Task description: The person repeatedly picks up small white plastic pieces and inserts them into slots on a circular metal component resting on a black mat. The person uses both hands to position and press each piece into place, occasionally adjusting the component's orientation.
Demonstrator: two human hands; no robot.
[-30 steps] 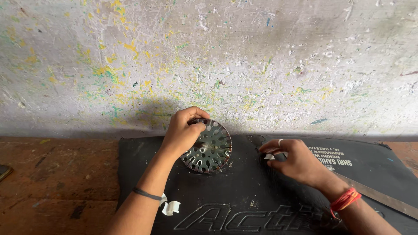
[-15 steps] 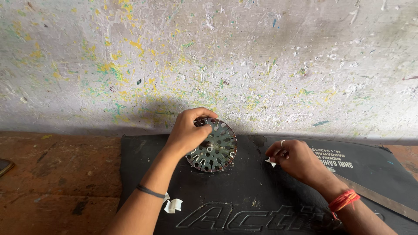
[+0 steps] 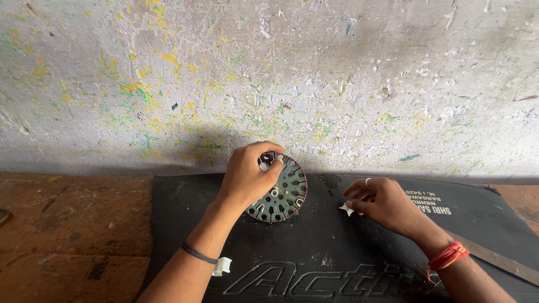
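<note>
At frame centre, a round slotted metal disc (image 3: 279, 191) is held tilted on a black mat (image 3: 314, 252) by the left hand (image 3: 247, 177); right of it, a small white piece (image 3: 346, 209) is pinched by the right hand (image 3: 384, 203).

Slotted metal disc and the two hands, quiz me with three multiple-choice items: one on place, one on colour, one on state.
1. Where does the disc sit?
A. on the black mat
B. on bare floor
C. on a shelf

2. What colour is the band on the right wrist?
A. blue
B. orange-red
C. white

3. How is the disc posed?
A. flat
B. tilted on edge
C. hanging

A: the mat lies under it.
B: the band by the right hand is orange-red.
B: the left hand props it up.
</note>
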